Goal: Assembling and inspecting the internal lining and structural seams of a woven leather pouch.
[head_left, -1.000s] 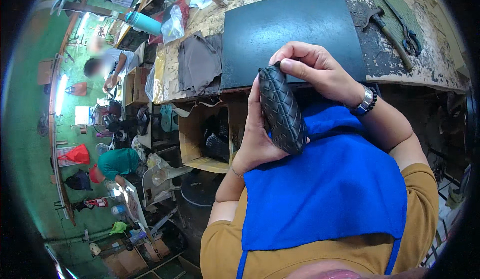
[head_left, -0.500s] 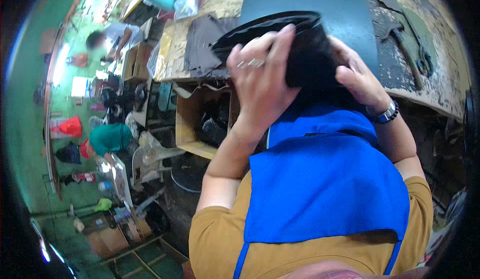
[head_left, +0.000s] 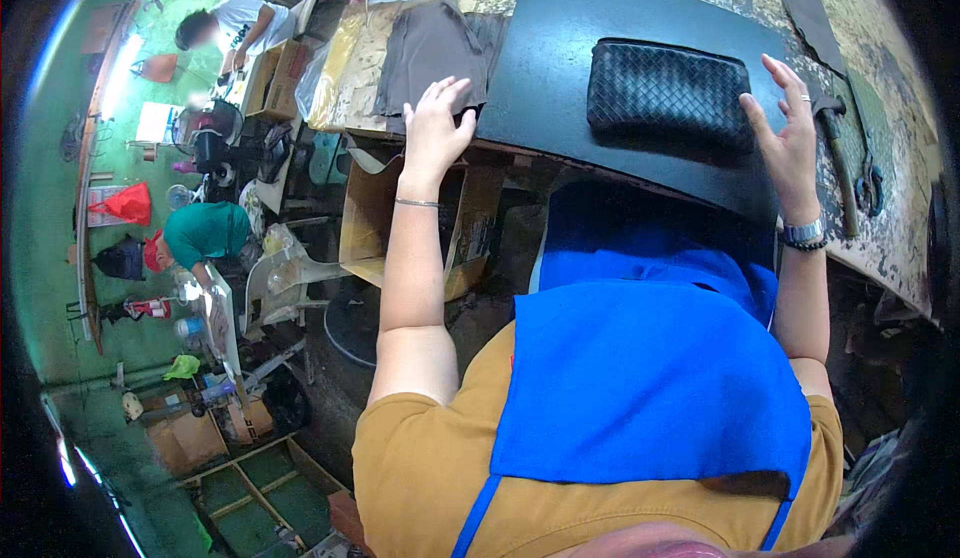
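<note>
A black woven-pattern pouch (head_left: 670, 93) lies flat on a dark smooth board (head_left: 545, 53) on the worktable. Beside its right end is my right hand (head_left: 785, 138), thumb and fingers apart, holding nothing; the thumb tip is close to the pouch's edge, and I cannot tell whether it touches. My left hand (head_left: 436, 128) is empty with its fingers spread, over the front edge of the table. Just behind it lie stacked dark grey flat pieces (head_left: 425, 48), which look like cut leather or cloth; a fingertip overlaps their near edge.
Right of the board lie a hammer (head_left: 838, 163) and scissors (head_left: 870, 186), with a dark strip (head_left: 808, 18) further back. An open cardboard box (head_left: 365, 223) stands below the table's front. Two people, one in a green shirt (head_left: 205, 233), one in white (head_left: 250, 26), are at the left.
Both hands held the black pouch up at an angle; now it lies on the board, released. My left hand has moved left to the grey pieces, my right hand slightly right.
</note>
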Demonstrator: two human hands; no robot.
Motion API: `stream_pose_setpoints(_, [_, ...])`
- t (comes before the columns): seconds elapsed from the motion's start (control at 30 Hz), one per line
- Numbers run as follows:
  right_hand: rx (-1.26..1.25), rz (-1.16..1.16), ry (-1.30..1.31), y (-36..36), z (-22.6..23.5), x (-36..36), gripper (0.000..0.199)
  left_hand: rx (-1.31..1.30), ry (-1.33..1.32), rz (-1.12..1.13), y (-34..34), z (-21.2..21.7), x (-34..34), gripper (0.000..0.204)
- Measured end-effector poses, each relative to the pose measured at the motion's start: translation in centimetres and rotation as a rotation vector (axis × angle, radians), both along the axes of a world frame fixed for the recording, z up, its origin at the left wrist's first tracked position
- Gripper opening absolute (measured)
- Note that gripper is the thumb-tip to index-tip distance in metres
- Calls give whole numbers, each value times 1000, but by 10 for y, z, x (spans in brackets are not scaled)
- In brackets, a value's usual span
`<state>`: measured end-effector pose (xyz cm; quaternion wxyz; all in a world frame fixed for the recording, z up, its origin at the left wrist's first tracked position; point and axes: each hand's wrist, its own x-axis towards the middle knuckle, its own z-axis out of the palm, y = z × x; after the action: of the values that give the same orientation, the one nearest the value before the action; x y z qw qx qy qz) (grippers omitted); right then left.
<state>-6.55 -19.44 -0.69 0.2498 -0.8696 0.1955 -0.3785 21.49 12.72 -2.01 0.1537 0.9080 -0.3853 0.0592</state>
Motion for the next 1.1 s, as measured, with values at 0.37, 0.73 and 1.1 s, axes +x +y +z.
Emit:
stream_pose_setpoints(0.37, [-214, 713, 96, 74, 36, 117, 21, -621, 262, 73, 9, -9, 20, 12])
stream_pose_setpoints(0.73, [-150, 704, 149, 137, -23, 243, 13, -664, 727, 82, 17, 2, 44, 13])
stream_pose_setpoints(1.1, [-260, 790, 143, 145, -42, 234, 5, -1078, 39, 401, 86, 46, 187, 39])
